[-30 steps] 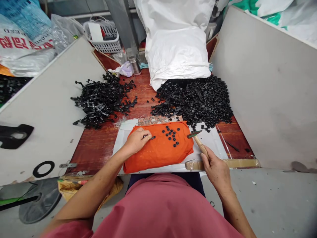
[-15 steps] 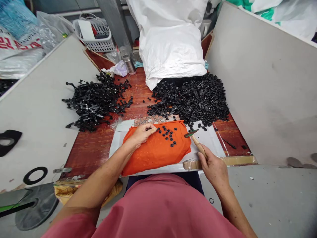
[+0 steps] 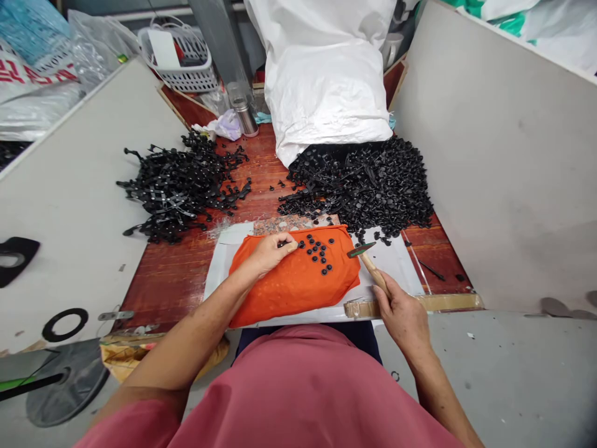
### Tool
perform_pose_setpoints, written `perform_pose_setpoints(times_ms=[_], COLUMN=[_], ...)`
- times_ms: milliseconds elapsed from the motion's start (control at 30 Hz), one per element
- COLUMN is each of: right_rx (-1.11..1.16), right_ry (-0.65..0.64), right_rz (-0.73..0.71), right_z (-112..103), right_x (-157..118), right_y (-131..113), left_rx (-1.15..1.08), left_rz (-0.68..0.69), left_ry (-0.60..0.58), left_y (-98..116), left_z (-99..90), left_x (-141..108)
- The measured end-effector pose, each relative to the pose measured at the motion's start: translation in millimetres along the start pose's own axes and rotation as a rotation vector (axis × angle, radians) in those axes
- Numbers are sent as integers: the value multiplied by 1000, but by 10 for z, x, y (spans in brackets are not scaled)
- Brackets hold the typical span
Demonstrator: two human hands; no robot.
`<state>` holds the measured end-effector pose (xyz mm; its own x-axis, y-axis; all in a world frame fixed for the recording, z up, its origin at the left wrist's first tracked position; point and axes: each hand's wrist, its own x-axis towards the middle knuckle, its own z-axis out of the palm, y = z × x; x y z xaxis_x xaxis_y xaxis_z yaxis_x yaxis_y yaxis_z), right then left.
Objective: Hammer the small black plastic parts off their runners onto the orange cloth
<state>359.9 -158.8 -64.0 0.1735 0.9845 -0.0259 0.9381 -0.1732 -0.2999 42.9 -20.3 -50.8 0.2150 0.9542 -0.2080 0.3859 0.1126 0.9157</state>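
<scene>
From my end, the left hand [image 3: 269,255] was way nearer the loose black bits [image 3: 315,249] on the orange cloth [image 3: 286,292], mid-frame. They sat just right of its fingertips, and those were pinched on a black piece [image 3: 301,245] lying roughly left-to-right. My right hand [image 3: 405,317], lower right of centre, had its fingers wrapped around the hammer [image 3: 377,274]; the handle slanted up-left, the head near the cloth's right edge, so the bits lay left of it.
</scene>
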Motion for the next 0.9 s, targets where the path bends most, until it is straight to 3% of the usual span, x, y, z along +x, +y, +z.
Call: perform_pose_setpoints(times_ms=[267, 433, 500, 900], right_rx=[45, 51, 41, 8], right_ry=[-8, -25, -29, 4], right_rz=[5, 21, 25, 1], right_z=[-13, -32, -33, -2], right_x=[21, 37, 35, 4], right_y=[17, 14, 8, 2], left_rx=[39, -233, -311, -258], left_rz=[24, -261, -309, -326], left_ry=[-79, -88, -110, -126], left_y=[9, 115, 139, 235], left_z=[1, -10, -30, -29], left_x=[25, -37, -55, -81])
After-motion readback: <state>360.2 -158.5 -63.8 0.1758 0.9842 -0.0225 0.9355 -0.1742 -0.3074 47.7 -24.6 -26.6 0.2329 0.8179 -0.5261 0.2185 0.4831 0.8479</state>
